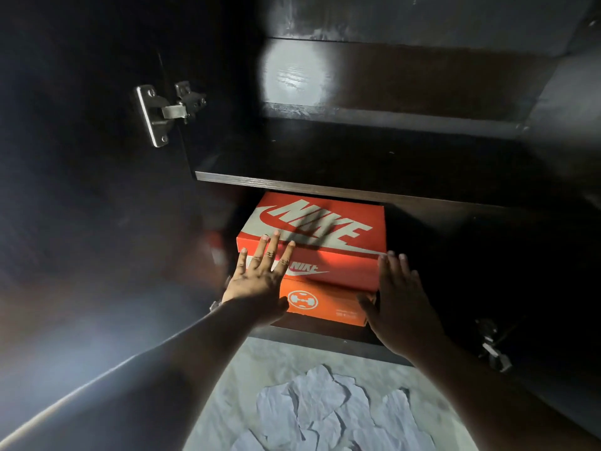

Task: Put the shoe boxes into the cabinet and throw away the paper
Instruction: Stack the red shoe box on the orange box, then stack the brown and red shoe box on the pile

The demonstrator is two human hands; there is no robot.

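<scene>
**Shoe box in lower cabinet compartment, both hands flat against it**

Head view. Dark wooden cabinet, door open at left, metal hinge visible on it. Orange shoe box sits in the bottom compartment, under the middle shelf, toward that compartment's left side; its front end is close to the front edge of the cabinet floor. Lid closed, large logo on top.

Left hand: released, fingers straight and spread, palm pressed on the box's front-left corner, fingertips reaching over the lid edge. Right hand: released, fingers straight, flat against the box's right front corner, thumb at the lower front face. Neither hand grips.

Crumpled white paper lies on the pale floor in front of the cabinet, between the forearms, apart from the box.
</scene>
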